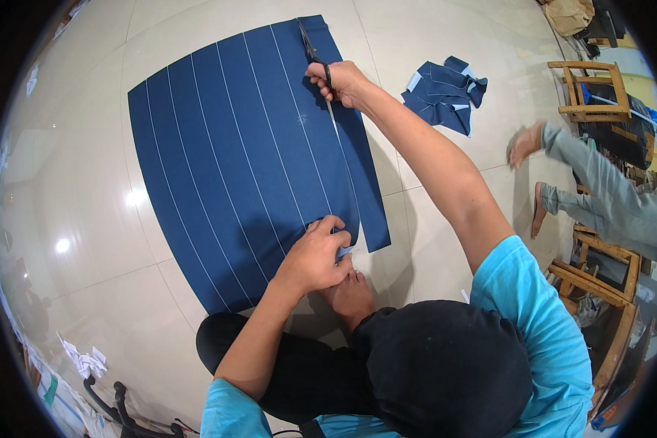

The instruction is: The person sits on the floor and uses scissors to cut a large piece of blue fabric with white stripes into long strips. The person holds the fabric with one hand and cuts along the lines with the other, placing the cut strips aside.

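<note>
A large blue fabric sheet (212,168) with long pale parallel lines lies on the tiled floor. My right hand (339,84) grips black-handled scissors (308,45) near the sheet's upper right, above a long slit that separates a narrow right-hand strip (369,204) along much of its length. My left hand (317,255) has curled fingers on the sheet's lower right edge, pinching it beside the slit, just above my bare foot (347,296).
Cut blue pieces (442,95) lie to the right. Another person's bare feet and trousered legs (598,182) are beside wooden stools (591,91) at the right. Crumpled white scraps (84,358) and a black metal frame (120,409) sit at lower left.
</note>
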The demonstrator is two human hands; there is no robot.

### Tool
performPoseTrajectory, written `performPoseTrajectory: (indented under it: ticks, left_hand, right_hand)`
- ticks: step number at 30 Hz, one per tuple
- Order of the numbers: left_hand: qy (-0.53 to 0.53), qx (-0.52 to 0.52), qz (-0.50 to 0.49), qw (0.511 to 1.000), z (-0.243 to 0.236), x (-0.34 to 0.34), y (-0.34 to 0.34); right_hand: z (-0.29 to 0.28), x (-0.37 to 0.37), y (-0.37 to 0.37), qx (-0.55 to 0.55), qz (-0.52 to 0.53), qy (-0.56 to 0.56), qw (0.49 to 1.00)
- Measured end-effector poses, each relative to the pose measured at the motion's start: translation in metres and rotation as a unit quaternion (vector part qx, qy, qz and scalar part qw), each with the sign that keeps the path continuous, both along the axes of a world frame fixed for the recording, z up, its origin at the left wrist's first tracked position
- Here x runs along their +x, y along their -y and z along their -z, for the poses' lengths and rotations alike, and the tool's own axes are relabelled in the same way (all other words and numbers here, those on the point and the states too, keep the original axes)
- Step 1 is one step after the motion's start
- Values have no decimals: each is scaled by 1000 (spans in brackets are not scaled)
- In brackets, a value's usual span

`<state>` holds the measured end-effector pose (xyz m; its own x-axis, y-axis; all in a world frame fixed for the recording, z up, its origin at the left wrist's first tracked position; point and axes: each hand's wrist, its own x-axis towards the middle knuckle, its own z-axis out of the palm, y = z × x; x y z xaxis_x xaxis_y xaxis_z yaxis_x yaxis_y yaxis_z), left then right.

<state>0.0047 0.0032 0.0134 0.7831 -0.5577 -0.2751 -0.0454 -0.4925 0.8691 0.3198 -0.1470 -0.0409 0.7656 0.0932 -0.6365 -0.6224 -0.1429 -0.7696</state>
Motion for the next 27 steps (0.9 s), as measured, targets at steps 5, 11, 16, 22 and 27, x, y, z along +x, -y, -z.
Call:
performPoseTrajectory:
  ticks: [5,11,16,22,27]
  left_hand:
    - [-7,0,0,1000,0,1,1]
    - [-8,-3,-5,1000,1,0,1]
    - [-11,-8,-5,1000,0,1,1]
    - [-19,-2,1,1000,1,1,1]
    - [-20,9,6,1000,0,2,2]
  right_hand:
    - [2,0,2,2,-5,3,1000]
    - [1,0,0,-2,-2,3,1000]
    - [-2,3,0,3,7,-2,1000]
    - [-1,8,-1,1,6,-2,1000]
    - [1,12,-2,7,7,0,1000]
